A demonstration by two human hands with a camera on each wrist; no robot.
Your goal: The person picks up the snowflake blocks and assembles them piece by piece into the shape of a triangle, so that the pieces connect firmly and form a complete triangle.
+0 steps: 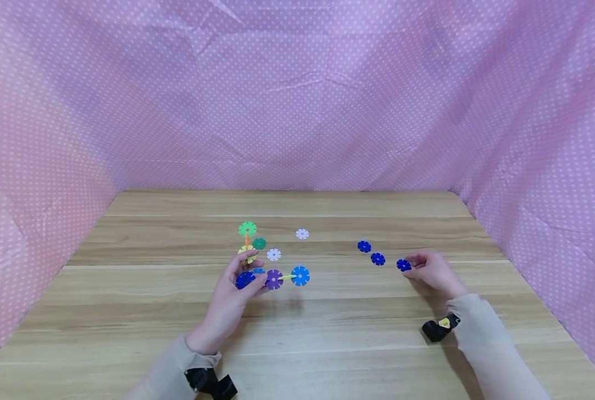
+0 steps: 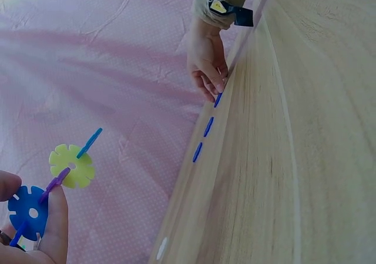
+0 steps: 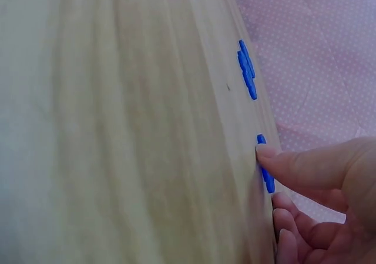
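Observation:
My left hand (image 1: 229,297) holds a chain of slotted plastic snowflake discs above the table, gripping it at a dark blue disc (image 1: 244,280). Rightward from there run a purple disc (image 1: 274,279), a yellow disc (image 1: 286,276) seen edge-on and a bright blue disc (image 1: 300,276). Beyond the fingers stand a yellow disc (image 1: 247,254), an orange disc (image 1: 247,239) on edge and a light green disc (image 1: 247,229). My right hand (image 1: 434,271) pinches a dark blue disc (image 3: 266,165) at the tabletop, thumb on it; the fingertips are partly hidden.
Two more dark blue discs (image 1: 364,246) lie left of my right hand. Two white discs (image 1: 302,234) and a dark green disc (image 1: 259,243) are on the wooden table (image 1: 327,333) near the chain. Pink dotted cloth (image 1: 297,111) hangs around the table.

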